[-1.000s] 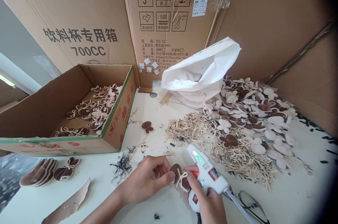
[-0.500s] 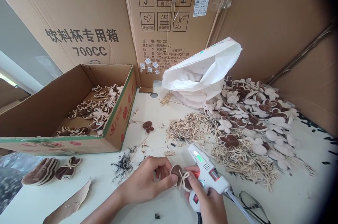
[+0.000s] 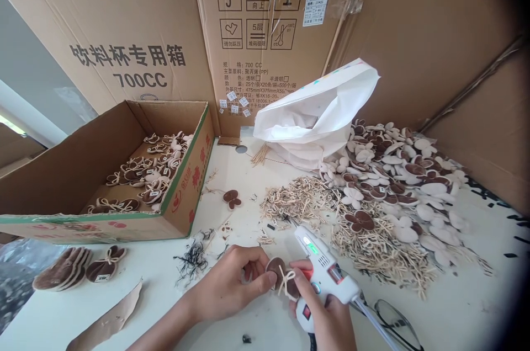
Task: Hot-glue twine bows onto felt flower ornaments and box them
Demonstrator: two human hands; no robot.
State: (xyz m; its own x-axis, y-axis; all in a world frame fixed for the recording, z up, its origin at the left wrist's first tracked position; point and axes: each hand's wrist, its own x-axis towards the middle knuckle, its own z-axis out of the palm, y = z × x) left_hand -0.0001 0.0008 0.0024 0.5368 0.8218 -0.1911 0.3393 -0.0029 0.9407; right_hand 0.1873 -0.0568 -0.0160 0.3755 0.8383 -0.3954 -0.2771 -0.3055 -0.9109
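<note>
Between my hands is a brown felt piece with a cream cord bow across it. My left hand pinches its left lobe between thumb and fingers. My right hand wraps round a white glue gun with a green light, its nozzle pointing up and left, while the thumb and a fingertip touch the right side of the felt piece. Beyond the nozzle lie cut cream cords. A loose brown felt piece rests on the white table.
An open cardboard box at left holds bowed pieces. Stacked felt pieces lie in front of it. A white bag stands behind, beside a felt heap. Eyeglasses and black threads are near my hands.
The bowed felt piece has tilted very slightly between my fingers. Both hands and the glue gun are nearly where they were.
</note>
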